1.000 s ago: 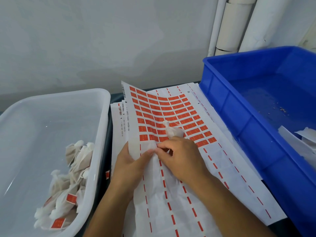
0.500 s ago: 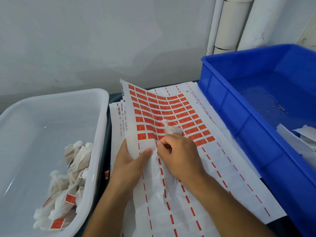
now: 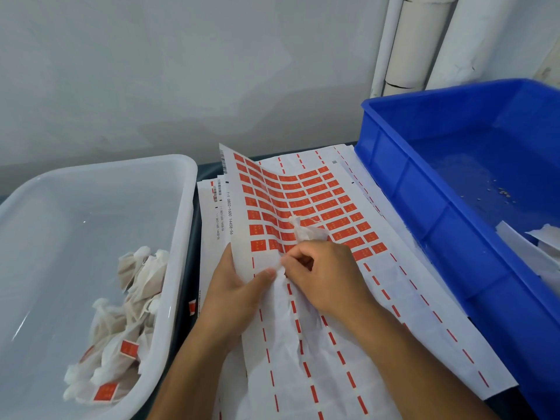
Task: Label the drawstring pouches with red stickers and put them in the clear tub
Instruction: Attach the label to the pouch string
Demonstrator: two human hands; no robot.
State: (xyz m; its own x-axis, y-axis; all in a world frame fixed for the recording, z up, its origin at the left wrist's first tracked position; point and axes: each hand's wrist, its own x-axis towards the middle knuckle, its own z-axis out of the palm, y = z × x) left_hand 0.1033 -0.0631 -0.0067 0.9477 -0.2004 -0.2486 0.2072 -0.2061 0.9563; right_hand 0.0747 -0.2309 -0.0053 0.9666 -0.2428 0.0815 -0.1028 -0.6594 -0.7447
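A sheet of red stickers (image 3: 306, 204) lies in the middle, its left edge lifted and bent. My left hand (image 3: 239, 295) grips that edge, thumb on top near the lowest sticker row. My right hand (image 3: 321, 274) holds a small white drawstring pouch (image 3: 306, 231) against the sheet, while its fingertips pinch at the sheet beside my left thumb. The clear tub (image 3: 178, 225) on the left holds several white pouches (image 3: 130, 322), some showing red stickers.
A blue crate (image 3: 424, 213) stands at the right with white pouches in its near corner (image 3: 542, 237). More sticker sheets (image 3: 209, 213) lie stacked under the top one. White pipes (image 3: 418, 40) run up the wall behind.
My right hand's fingers have curled in closer to my left thumb at the lowest sticker row. The sheet's left edge has bent up slightly more. The pouch stays under my right hand.
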